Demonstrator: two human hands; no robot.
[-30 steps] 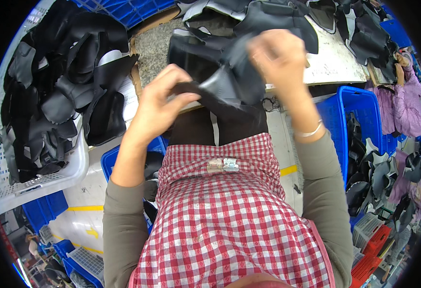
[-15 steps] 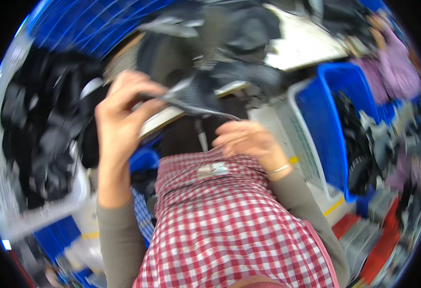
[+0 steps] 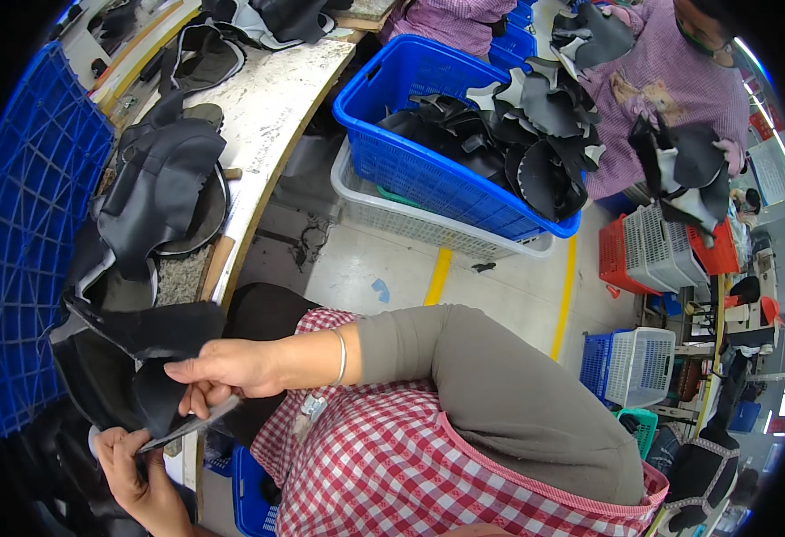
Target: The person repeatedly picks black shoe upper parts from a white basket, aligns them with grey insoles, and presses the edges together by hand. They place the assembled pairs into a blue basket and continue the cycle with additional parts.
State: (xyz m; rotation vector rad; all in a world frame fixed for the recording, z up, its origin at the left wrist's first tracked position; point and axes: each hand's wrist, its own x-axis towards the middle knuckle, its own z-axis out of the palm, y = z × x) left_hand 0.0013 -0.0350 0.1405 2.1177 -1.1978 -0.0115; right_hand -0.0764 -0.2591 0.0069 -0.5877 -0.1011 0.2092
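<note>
A black leather shoe upper (image 3: 151,398) with a grey lining is stretched between my two hands at the left. My right hand (image 3: 222,371), with a bracelet on the wrist, grips it with thumb and bent fingers. Lower down, my left hand (image 3: 128,465) pinches the pale edge of the same upper. Just beyond the hands, more black uppers (image 3: 164,179) lie piled along the worktable (image 3: 267,116). Part of the held upper overlaps other black pieces, so its outline is hard to tell.
A blue crate (image 3: 446,179) full of black uppers stands on a white crate (image 3: 446,228) beyond my arm. A co-worker (image 3: 607,98) in a purple top holds black pieces. A blue mesh basket (image 3: 34,233) borders the table. Red and white crates (image 3: 661,242) stand farther right.
My view has swung to the right, so the crates and the co-worker show more fully. My hands have come closer together, both still on black material.
</note>
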